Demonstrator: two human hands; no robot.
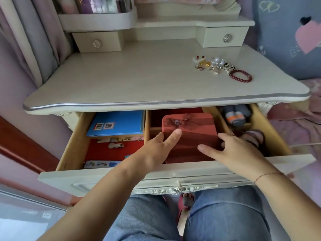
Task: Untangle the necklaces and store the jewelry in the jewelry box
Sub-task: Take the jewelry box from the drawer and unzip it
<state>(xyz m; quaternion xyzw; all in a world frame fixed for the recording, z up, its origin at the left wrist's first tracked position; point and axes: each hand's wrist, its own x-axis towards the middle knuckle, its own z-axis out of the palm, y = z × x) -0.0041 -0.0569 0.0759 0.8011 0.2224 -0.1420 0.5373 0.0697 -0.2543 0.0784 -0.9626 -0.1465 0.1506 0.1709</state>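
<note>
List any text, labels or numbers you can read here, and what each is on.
On the blue book: barcode and QR code stickers; digits too small to read.
On the printed strip: any lettering is blurred.
On the red jewelry box: no lettering visible.
No text can be read anywhere in this view.

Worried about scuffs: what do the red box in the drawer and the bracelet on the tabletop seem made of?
Red box: probably matte fabric or leatherette; rounded corners, bow on top. Bracelet: glossy dark-red beads, perhaps stone, glass or resin.
</note>
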